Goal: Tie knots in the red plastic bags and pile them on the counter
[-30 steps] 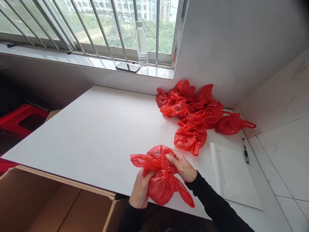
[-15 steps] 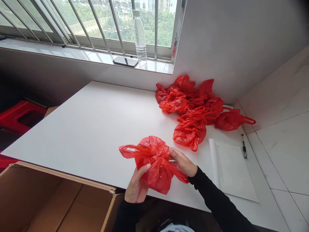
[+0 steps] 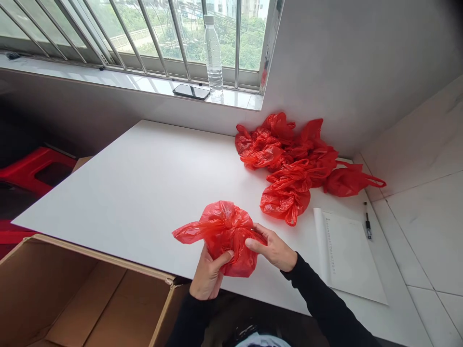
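Between my hands, above the near edge of the white table (image 3: 152, 193), is a red plastic bag (image 3: 224, 217) knotted at its middle. My left hand (image 3: 210, 274) grips its lower left side, thumb pressed on the front near the knot. On the right side, my right hand (image 3: 275, 248) pinches the bag by a gathered handle. The other handle sticks out to the left. What the bag contains is hidden by the plastic. Beyond it, a pile of similar tied red bags (image 3: 289, 159) lies against the wall.
An open cardboard box (image 3: 97, 255) stands at the lower left, against the table. A notepad (image 3: 354, 255) and a pen (image 3: 368, 221) lie at the right. On the windowsill are a phone (image 3: 191, 91) and a water bottle (image 3: 213, 58). Red plastic stools (image 3: 39, 164) stand at far left.
My right hand has shifted its hold, its thumb now over the front of the bag on the right handle. The bag has turned and tilted slightly, its left handle now lower.
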Demonstrator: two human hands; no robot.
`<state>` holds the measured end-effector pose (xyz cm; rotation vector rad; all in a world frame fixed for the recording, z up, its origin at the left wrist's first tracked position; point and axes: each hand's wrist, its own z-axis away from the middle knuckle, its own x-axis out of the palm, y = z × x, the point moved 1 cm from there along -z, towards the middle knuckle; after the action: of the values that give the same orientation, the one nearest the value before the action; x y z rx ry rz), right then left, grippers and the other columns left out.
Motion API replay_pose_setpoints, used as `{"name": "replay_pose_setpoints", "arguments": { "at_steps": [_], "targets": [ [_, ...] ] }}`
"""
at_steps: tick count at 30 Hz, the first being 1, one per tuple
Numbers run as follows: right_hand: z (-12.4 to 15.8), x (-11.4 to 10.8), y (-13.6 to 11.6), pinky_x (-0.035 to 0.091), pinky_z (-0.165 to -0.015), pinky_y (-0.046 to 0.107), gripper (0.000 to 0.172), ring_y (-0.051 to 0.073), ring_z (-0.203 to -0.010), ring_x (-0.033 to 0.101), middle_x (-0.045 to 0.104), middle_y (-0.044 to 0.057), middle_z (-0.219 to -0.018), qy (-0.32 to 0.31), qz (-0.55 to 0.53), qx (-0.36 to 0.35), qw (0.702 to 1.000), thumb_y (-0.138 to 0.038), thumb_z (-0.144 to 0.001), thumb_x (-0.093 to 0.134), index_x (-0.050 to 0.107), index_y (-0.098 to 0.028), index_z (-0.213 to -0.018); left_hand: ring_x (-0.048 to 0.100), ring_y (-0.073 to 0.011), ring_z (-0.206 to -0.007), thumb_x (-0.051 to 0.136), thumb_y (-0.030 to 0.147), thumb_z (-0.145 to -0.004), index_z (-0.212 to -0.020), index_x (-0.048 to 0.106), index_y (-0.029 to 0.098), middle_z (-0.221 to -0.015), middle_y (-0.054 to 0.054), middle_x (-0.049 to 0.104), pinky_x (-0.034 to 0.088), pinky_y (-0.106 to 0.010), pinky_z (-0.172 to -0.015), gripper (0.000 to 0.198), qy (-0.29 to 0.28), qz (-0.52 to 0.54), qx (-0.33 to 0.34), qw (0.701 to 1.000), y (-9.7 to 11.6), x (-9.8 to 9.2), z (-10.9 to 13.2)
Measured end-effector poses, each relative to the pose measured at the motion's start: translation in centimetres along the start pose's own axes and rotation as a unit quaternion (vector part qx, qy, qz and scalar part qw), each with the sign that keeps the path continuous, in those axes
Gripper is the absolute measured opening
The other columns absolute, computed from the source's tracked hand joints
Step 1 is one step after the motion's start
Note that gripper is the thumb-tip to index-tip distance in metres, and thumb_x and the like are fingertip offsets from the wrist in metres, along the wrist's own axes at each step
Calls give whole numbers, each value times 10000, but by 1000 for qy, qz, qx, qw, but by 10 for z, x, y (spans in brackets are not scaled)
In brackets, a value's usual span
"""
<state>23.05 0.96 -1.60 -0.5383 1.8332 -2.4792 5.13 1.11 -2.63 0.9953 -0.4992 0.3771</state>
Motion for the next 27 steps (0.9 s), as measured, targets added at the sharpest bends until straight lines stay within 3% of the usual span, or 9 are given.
{"name": "replay_pose_setpoints", "arguments": {
  "at_steps": [3,7,9,13,18,23,27],
  "targets": [
    [5,3,-3,510,-943,387,557,229,-1055,636,673,52,-1139,-32,10,14,999,-348,-804,752,529,-238,-1303,644,-326,-1110,821,148,-670,-1241,562,224,-1165,-102,702,517,-449,-939,631,28,11,-2,1000,0,-4,-1],
    [8,8,-2,526,-651,297,448,152,-692,609,667,-9,-882,-4,62,14,998,-306,-834,699,551,-240,-1252,651,-321,-1096,800,192,-709,-1297,542,255,-1169,-86,704,519,-458,-936,645,9,60,-7,998,4,-2,1],
    [9,11,-2,496,-595,282,398,131,-612,556,650,-23,-835,3,103,4,995,-278,-846,672,570,-251,-1230,641,-324,-1118,776,297,-760,-1308,552,270,-1204,-85,694,525,-455,-935,593,5,97,5,995,7,0,1],
    [9,18,-8,512,-746,321,339,176,-787,610,668,5,-954,8,130,-31,991,-265,-849,665,601,-254,-1182,649,-311,-1109,745,391,-795,-1238,622,238,-1168,-84,711,541,-432,-932,485,51,132,13,990,10,2,0],
    [6,26,-11,497,-898,372,355,228,-972,625,672,37,-1032,7,76,-33,997,-431,-906,614,576,-254,-1211,678,-263,-1055,709,359,-832,-1163,669,245,-1132,-50,730,544,-389,-945,353,69,153,32,985,17,-1,1],
    [-6,29,-5,490,-875,364,394,201,-899,622,661,53,-1030,5,-23,-22,999,-531,-966,464,605,-221,-1162,669,-292,-1072,745,370,-781,-1080,704,238,-1142,-54,731,569,-360,-878,329,55,133,15,990,21,-2,5],
    [-16,24,-1,478,-754,300,276,161,-785,578,630,11,-880,32,-33,-38,998,-453,-907,608,641,-207,-1030,641,-305,-1117,786,282,-747,-1087,699,252,-1073,-27,746,547,-374,-900,353,45,64,27,997,18,-4,3]
  ]
}}
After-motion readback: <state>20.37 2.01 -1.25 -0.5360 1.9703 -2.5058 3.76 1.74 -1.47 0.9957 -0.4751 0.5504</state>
